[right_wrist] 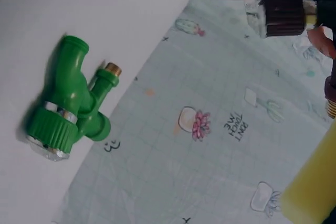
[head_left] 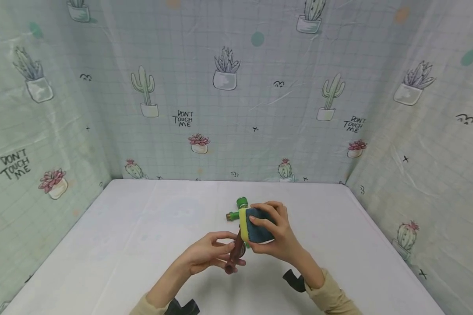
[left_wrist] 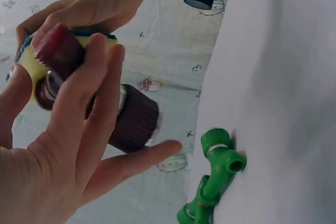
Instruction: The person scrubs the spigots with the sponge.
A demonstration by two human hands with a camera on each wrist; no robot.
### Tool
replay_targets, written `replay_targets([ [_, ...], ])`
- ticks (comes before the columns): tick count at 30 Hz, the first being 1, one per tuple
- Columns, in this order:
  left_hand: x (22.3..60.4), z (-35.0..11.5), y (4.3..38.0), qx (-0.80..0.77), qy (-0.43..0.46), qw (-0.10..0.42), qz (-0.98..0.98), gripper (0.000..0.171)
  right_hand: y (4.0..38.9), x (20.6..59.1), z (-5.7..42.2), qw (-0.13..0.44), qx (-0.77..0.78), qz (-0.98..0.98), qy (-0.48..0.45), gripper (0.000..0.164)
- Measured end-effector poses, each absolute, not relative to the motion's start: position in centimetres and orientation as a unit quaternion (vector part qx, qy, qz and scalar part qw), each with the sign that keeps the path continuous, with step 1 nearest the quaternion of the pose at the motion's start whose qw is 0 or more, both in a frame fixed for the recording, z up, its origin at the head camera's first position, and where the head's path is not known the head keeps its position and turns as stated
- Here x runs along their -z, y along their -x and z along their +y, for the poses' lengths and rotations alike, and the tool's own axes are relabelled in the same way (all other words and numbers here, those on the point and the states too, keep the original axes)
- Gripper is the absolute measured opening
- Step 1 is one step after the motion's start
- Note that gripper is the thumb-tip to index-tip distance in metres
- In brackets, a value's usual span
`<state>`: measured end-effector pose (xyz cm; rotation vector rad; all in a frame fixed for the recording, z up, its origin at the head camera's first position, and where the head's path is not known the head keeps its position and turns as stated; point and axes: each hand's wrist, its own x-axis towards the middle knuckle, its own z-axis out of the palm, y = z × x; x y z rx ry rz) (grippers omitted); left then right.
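My left grip (head_left: 212, 254) is clamped on a brown valve fitting (head_left: 235, 253), thumb on one side and fingers on the other, holding it tilted above the tabletop (head_left: 161, 218). Its ribbed dark knob (left_wrist: 135, 119) pokes out past my fingers, and a brass threaded end (right_wrist: 331, 107) shows at the edge of the right wrist view. My right grip (head_left: 281, 236) is closed round a sponge (head_left: 260, 235), with the dark scouring face toward my palm and the yellow side turned to the fitting. The two are right up against each other or nearly so; I cannot tell whether they touch. Just beyond, partly hidden by the sponge, a green valve fitting (left_wrist: 218, 174) lies on the tabletop, with its own ribbed green cap (right_wrist: 52, 128) and a brass tip (right_wrist: 113, 69). Nearer me, a curved black piece (head_left: 294, 281) sits by my right wrist and another (head_left: 185, 307) by my left, next to my beige sleeves (head_left: 333, 293). Behind the white tabletop hangs a pale cloth (head_left: 228, 109) printed with potted cacti and "DON'T TOUCH ME".
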<state>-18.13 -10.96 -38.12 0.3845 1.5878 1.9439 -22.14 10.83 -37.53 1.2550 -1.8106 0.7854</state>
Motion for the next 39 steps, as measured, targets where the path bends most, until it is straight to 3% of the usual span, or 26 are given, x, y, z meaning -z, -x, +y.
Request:
replay_targets([
  [7,38.0,-10.3,17.5,-0.702,-0.163,0.29,0.63,0.04,22.0,37.8,10.6,0.374,-0.284,-0.722,-0.508,0.047],
  [17,38.8,-10.8,17.6,-0.743,-0.132,0.304,0.581,0.054,23.3,39.6,11.4,0.352,-0.265,-0.755,-0.487,0.043],
  [27,38.8,-11.0,18.0,-0.714,-0.115,0.242,0.647,0.049,23.3,39.4,11.1,0.304,-0.341,-0.766,-0.452,0.04],
  [39,38.2,-10.3,18.2,-0.691,-0.137,0.198,0.682,0.045,22.7,38.8,9.7,0.319,-0.321,-0.764,-0.46,0.042],
])
